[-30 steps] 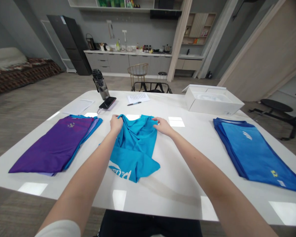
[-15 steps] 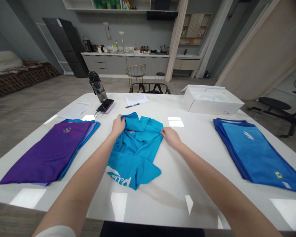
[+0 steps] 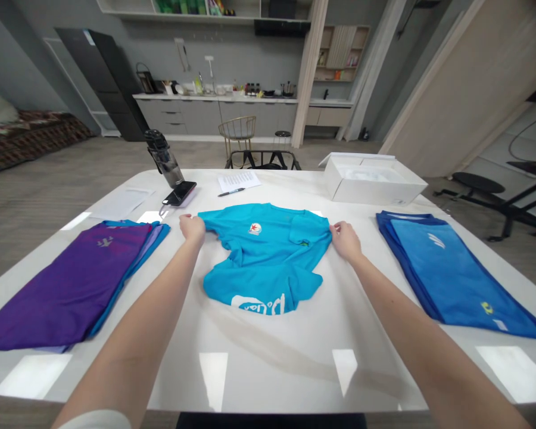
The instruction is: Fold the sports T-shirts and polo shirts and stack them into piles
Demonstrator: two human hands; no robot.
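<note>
A turquoise T-shirt (image 3: 268, 238) is stretched sideways above the middle of the white table, with a small round badge on its upper left and white lettering along its lower part. My left hand (image 3: 192, 227) pinches the sleeve at its left end. At the opposite side, my right hand (image 3: 346, 239) grips the shirt's right edge near the sleeve. The upper part is spread fairly flat, while the lower part is bunched and curved. Some of the fingertips are hidden behind the cloth.
Purple folded shirts (image 3: 71, 280) lie stacked at the left, blue folded shirts (image 3: 451, 268) at the right. Toward the back are a white open box (image 3: 375, 182), a printed sheet (image 3: 245, 180), a pen (image 3: 231, 192), a phone (image 3: 180, 193) and a dark bottle (image 3: 165, 159).
My hands have moved apart, left hand leftward and right hand rightward. The crumpled T-shirt has opened out wide, and its badge has come into view. The camera view has shifted slightly.
</note>
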